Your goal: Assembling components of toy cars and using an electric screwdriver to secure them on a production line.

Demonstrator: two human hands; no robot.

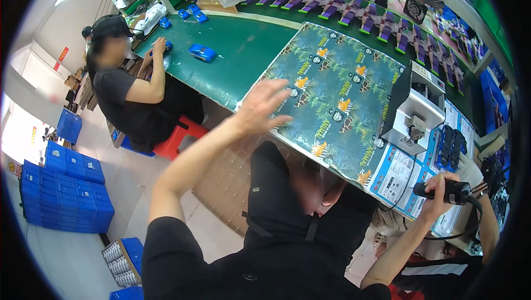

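My left hand (264, 106) is open, its fingers spread, above the near left edge of a patterned sheet (332, 101) with animal print on the table. Nothing is in it. At the right, my right hand (438, 197) is closed around a black corded electric screwdriver (454, 192), which lies sideways with its cable trailing down. Just beyond that hand, a co-worker's white-gloved hand (470, 171) is beside a blue and black part (451, 148). A grey boxy machine (415, 109) stands between the sheet and that part.
A blue toy car (202, 53) sits on the green table (238, 40); several more are farther back. At left a seated co-worker (130, 84) handles another blue car. Purple and green parts (337, 12) line the far conveyor. Blue crates (66, 189) are stacked on the floor.
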